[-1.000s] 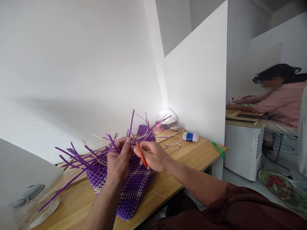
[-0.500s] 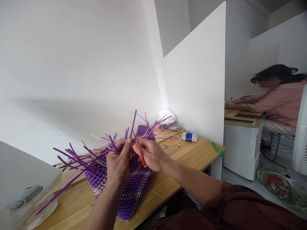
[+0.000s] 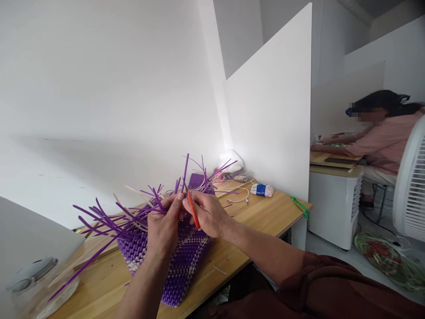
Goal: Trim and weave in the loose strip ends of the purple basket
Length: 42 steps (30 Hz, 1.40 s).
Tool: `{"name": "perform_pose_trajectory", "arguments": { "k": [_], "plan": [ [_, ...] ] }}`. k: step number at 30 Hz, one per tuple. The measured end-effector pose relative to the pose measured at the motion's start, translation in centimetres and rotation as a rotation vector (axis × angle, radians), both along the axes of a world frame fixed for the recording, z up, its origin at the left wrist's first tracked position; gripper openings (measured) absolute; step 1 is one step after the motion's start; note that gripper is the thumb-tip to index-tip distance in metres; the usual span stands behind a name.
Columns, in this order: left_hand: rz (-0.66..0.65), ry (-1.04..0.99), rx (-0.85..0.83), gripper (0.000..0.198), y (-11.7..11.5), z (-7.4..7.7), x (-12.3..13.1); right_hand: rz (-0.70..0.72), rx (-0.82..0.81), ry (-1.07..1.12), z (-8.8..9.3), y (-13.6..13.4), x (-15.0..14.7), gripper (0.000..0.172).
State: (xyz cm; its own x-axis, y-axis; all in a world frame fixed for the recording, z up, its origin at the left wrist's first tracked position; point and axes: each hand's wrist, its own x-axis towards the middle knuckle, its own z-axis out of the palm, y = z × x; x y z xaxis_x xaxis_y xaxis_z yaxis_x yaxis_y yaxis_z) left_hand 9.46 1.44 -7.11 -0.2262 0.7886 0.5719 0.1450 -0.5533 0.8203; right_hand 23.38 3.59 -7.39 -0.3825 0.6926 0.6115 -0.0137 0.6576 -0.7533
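A purple and cream woven basket [image 3: 186, 266] lies on the wooden table [image 3: 265, 217], with many loose purple strips [image 3: 102, 221] sticking out of its upper edge to the left. My left hand [image 3: 164, 226] grips the basket's rim and pinches some of the strips there. My right hand [image 3: 207, 215] holds a thin orange-handled tool [image 3: 193, 209], its tip at the rim between my two hands. An upright purple strip [image 3: 185, 173] rises just above my fingers.
A white cable [image 3: 241, 192], a small blue-and-white pack [image 3: 262, 190] and a green cord [image 3: 300, 207] lie at the table's far end. A clear jar [image 3: 40, 283] stands at left. Beyond a white partition [image 3: 272, 110] another person [image 3: 381, 137] works at a desk; a fan [image 3: 410, 181] is at right.
My hands and the basket have barely shifted, slightly up and left in the picture. The view has turned, so the white fan at right shows more.
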Motion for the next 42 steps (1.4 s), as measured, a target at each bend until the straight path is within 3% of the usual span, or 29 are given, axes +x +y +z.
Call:
{"name": "perform_pose_trajectory", "arguments": {
  "k": [9, 13, 17, 24, 31, 42],
  "plan": [
    [-0.04, -0.075, -0.003, 0.026, 0.5, -0.4, -0.2, -0.024, 0.03, 0.137, -1.3, 0.4, -1.4, 0.039],
    [-0.012, -0.147, -0.013, 0.027, 0.5, -0.3, -0.2, -0.036, -0.017, 0.188, -1.1, 0.9, -0.1, 0.039],
    [-0.005, -0.173, -0.057, 0.031, 0.6, 0.1, -0.4, 0.081, -0.011, -0.064, 0.4, 1.7, 3.7, 0.041],
    [-0.105, -0.156, -0.108, 0.024, 1.3, 0.3, -1.3, 0.066, 0.284, -0.564, 3.9, 2.9, 9.1, 0.045],
    [-0.154, -0.088, -0.19, 0.028, 1.2, 0.4, -1.8, 0.046, 0.378, -0.71, 5.8, 2.4, 9.3, 0.049],
    [-0.153, 0.051, -0.172, 0.026, 1.2, 0.4, -2.3, 0.038, 0.383, -0.804, 6.0, 2.9, 9.7, 0.047]
  ]
}}
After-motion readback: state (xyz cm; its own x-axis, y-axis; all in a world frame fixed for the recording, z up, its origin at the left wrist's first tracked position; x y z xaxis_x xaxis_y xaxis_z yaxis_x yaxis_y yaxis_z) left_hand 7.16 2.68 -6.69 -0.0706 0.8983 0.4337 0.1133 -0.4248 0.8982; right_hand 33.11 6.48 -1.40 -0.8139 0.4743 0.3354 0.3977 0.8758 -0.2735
